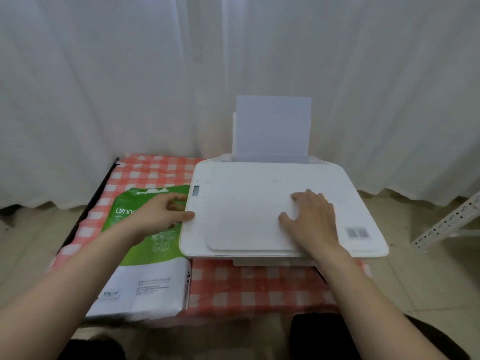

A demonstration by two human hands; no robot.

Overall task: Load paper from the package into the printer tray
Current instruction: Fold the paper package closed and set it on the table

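Note:
A white printer (249,203) stands on a low table with a red-and-white checked cloth (254,287). White paper (272,126) stands upright in the rear tray (234,126) behind the lid. A green-and-white paper package (145,268) lies flat to the printer's left. My left hand (163,211) hovers over the package, thumb touching the printer's left edge, fingers apart and holding nothing. My right hand (309,219) rests flat on the printer lid, fingers spread.
White curtains (104,87) hang close behind the table. A white perforated metal bracket (446,222) lies on the tiled floor at the right. My dark-clothed knees (324,336) are at the table's front edge.

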